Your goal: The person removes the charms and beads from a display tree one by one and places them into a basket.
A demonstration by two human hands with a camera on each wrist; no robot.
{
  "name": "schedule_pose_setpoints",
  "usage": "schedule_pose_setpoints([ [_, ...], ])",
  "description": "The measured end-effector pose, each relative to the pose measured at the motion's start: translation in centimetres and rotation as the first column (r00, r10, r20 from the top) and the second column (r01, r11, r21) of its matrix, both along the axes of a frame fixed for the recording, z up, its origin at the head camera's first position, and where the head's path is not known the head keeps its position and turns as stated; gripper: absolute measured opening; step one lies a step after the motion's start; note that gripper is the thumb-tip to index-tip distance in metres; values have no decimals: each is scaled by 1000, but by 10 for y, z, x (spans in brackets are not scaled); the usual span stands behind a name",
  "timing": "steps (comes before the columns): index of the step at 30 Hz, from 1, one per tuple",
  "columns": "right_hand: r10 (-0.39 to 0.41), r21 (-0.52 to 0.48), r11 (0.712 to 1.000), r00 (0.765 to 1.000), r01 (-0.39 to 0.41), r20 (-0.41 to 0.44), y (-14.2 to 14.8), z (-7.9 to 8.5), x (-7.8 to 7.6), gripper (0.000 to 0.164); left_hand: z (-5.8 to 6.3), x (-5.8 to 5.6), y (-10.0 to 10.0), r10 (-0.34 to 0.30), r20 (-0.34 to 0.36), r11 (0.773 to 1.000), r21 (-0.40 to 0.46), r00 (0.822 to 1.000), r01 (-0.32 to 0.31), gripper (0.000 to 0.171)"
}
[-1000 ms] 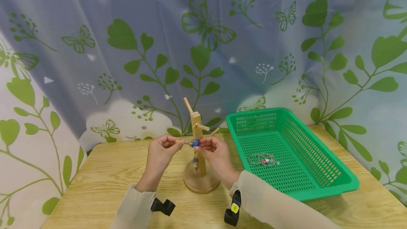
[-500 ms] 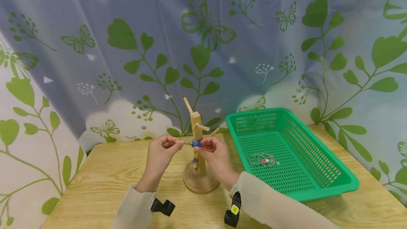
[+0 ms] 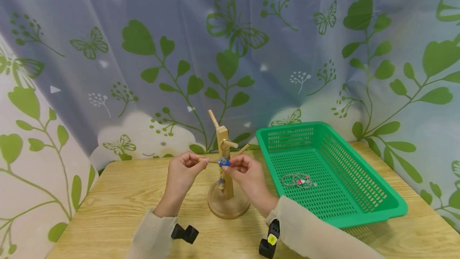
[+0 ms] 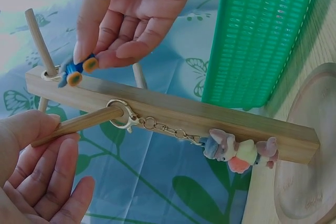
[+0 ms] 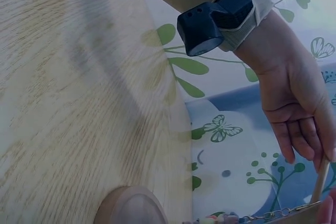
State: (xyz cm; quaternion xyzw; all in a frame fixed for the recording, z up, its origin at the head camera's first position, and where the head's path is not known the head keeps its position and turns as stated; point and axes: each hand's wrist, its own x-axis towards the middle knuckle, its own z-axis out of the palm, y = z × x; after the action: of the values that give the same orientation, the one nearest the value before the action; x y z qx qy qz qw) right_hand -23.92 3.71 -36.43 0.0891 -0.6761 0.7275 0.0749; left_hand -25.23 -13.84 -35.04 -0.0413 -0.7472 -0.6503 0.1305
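A wooden peg stand (image 3: 228, 187) with a round base stands upright on the table. My left hand (image 3: 184, 175) pinches the end of one peg (image 4: 84, 123) between thumb and fingers. On that peg, a gold clasp ring (image 4: 123, 114) carries a chain with a small pastel animal figure (image 4: 236, 151) dangling along the post. My right hand (image 3: 250, 176) pinches a small blue figure with orange feet (image 4: 77, 72), close to the post. Near it, another gold ring (image 4: 51, 76) circles an upper peg. In the right wrist view, only a sliver of my right hand (image 5: 326, 211) shows.
A green perforated basket (image 3: 377, 183) sits at the right, holding a thin looped bracelet or cord with red and white charms (image 3: 301, 181). Behind the wooden table (image 3: 118, 195) hangs a curtain (image 3: 179, 71) printed with leaves and butterflies.
My right hand has shifted slightly right with the blue figure, its forearm and wrist band moving right too. My left hand keeps its pinch on the peg.
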Motion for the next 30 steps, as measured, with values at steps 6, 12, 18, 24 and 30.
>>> schedule_pose_setpoints([
  [6, 62, 29, 998, 998, -62, -28, 8, 6, 3, 16, 1, 1, 1, -3, 1, 1000, -3, 1000, 3, 15],
  [12, 119, 68, 991, 988, -113, -96, 18, 15, 4, 16, 0, 0, 1, 8, -14, 1000, -10, 1000, -8, 14],
  [18, 139, 73, 989, 982, -130, -129, 28, 24, 5, 16, -2, -2, 1, 13, -23, 1000, -1, 1000, -13, 12],
  [24, 138, 91, 988, 981, -126, -139, 35, 31, 8, 15, -4, -3, 2, 10, -26, 1000, 22, 1000, -9, 11],
  [30, 123, 88, 990, 982, -112, -144, 41, 31, 8, 15, -4, -2, 1, 4, -35, 1000, 18, 999, -4, 13],
])
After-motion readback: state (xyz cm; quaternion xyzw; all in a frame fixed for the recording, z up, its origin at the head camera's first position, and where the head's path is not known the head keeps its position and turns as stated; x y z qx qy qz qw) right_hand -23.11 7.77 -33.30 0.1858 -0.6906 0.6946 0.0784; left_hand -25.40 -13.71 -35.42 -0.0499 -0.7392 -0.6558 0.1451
